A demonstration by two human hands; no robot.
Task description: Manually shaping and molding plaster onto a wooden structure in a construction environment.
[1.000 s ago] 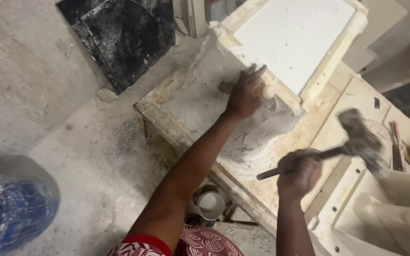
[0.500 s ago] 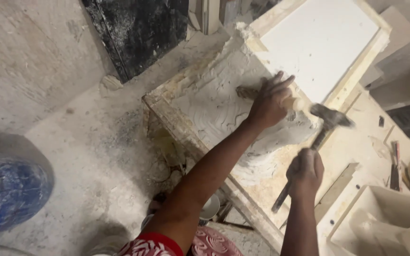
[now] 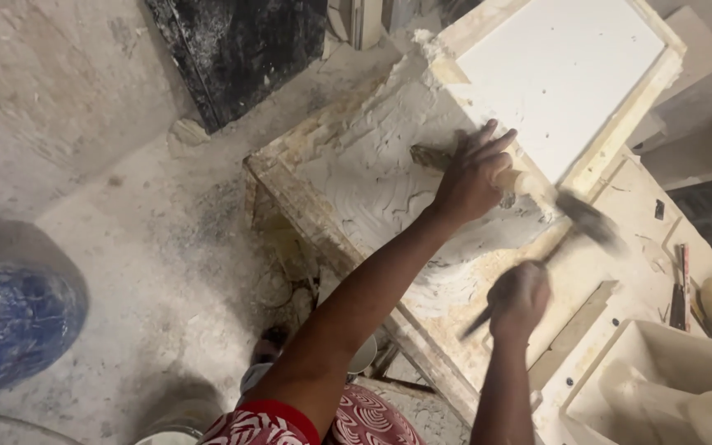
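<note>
Nearest the camera, a red patterned garment (image 3: 290, 424) lay at the bottom edge. The right hand (image 3: 519, 301) was closed in a fist around the handle of a hammer (image 3: 574, 227), blurred with motion, its dark head over the workbench's (image 3: 290, 194) right side, just beside the chisel's end. A white tub (image 3: 669, 371) sat at the bench's near right corner. The left hand (image 3: 471, 177) gripped a chisel (image 3: 434, 158), thumb and lower fingers wrapped round it, upper fingers stretched out; the chisel lay across rough plaster (image 3: 372, 189) at the bench's middle. Beyond, a smooth white slab in a wooden frame (image 3: 566, 78) filled the far right corner. A blue barrel (image 3: 14, 321) stood on the floor at left; a black panel (image 3: 241, 49) leaned at the far edge.
</note>
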